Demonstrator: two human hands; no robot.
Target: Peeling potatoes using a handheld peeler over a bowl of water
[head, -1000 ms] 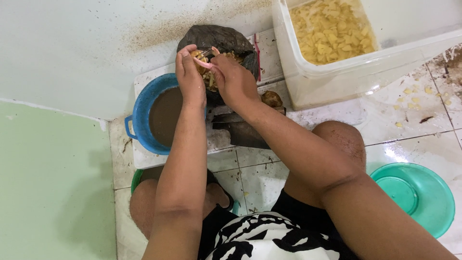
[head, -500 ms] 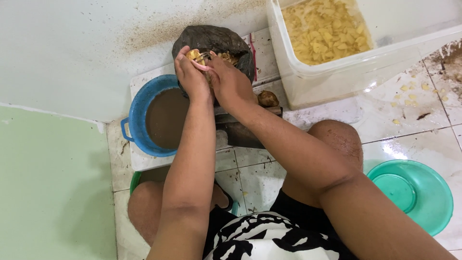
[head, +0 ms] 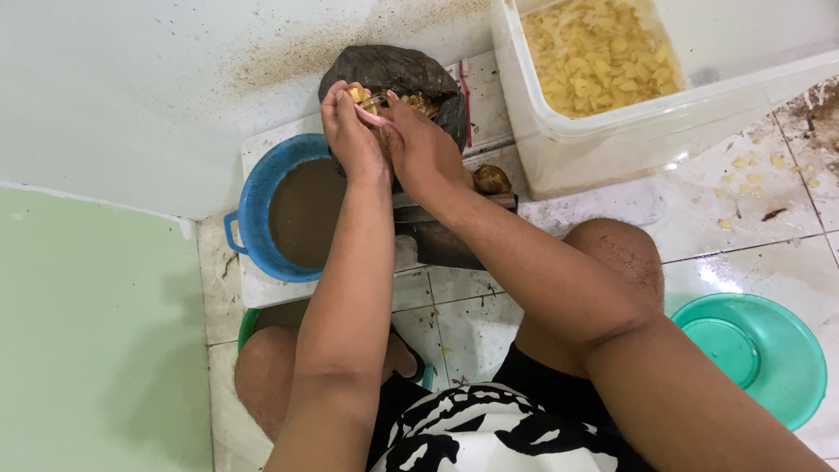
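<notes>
Over the black bag (head: 393, 70) of peelings, I see my left hand (head: 350, 131) closed on a half-peeled yellow root (head: 357, 93), my right hand (head: 424, 149) gripping the pink peeler (head: 369, 116), and the white tub (head: 559, 149) already well filled.

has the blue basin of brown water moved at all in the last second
No. The blue basin sits on the same spot of the white board, beside the black bag. Its small shift in the picture matches the whole scene's, so only the camera moved.
</notes>
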